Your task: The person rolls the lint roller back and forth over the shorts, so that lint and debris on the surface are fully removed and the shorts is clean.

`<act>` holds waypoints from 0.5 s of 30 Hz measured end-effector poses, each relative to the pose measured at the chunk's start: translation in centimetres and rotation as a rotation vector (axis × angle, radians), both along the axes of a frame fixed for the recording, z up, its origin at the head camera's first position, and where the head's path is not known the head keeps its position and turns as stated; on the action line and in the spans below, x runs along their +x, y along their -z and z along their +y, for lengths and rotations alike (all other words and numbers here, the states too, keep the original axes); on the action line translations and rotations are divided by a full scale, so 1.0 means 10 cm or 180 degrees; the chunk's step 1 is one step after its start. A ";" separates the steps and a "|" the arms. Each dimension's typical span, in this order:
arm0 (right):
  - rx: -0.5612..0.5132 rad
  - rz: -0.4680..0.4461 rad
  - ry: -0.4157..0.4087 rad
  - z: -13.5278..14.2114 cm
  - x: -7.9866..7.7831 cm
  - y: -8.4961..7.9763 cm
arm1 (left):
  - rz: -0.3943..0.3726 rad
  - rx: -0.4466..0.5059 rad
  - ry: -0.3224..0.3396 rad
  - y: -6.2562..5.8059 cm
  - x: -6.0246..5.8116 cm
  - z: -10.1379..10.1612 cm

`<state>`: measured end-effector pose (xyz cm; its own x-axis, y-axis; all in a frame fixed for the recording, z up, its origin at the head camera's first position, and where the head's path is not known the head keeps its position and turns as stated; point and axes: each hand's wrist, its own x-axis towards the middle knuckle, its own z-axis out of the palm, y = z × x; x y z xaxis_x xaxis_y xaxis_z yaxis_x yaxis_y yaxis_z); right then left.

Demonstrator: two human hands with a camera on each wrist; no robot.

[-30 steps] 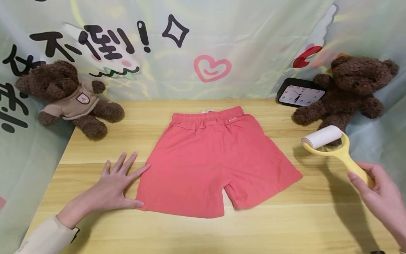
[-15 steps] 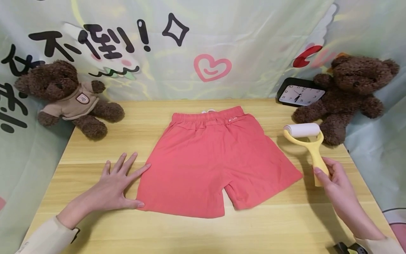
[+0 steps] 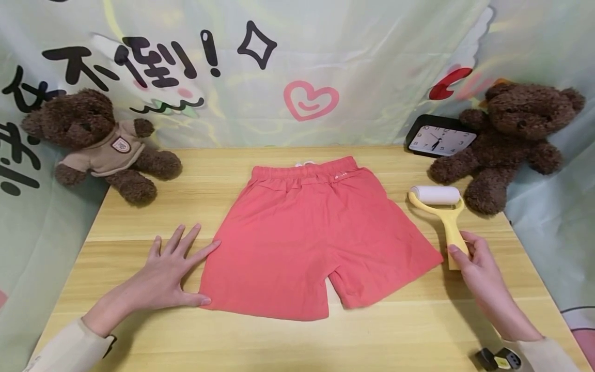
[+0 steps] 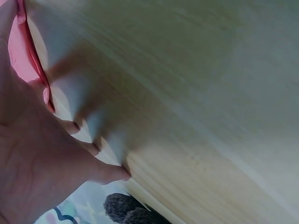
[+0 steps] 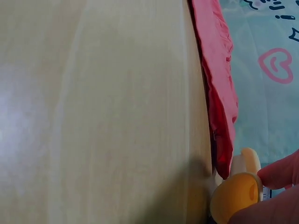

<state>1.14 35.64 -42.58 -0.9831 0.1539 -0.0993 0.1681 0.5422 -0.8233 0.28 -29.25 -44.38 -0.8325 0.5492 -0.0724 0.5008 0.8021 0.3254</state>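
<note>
Red shorts (image 3: 297, 232) lie flat on the wooden table, waistband toward the back, with a white drawstring just showing. My left hand (image 3: 162, 279) is spread on the table at their left side, thumb and index fingertips touching the fabric edge. In the left wrist view its fingers reach down to the wood beside the red cloth (image 4: 23, 51). To the right of the shorts, my right hand (image 3: 481, 276) grips the yellow handle of a lint roller (image 3: 450, 225), its white cylinder pointing toward the back. The hollow handle end (image 5: 236, 198) appears in the right wrist view.
A brown teddy bear in a beige shirt (image 3: 88, 139) sits at the back left. Another brown teddy bear (image 3: 516, 134) sits at the back right, beside a black-framed clock (image 3: 439, 137). A printed curtain (image 3: 372, 77) encloses the table (image 3: 279, 346) on three sides.
My right hand has carried the lint roller leftward, closer to the right edge of the shorts, and the roller has turned more level. My left hand and the shorts have stayed put.
</note>
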 end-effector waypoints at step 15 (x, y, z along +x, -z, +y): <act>0.0063 -0.0158 -0.0265 0.04 -0.04 -0.08 | 0.0025 0.0014 -0.0025 -0.01 -0.01 -0.02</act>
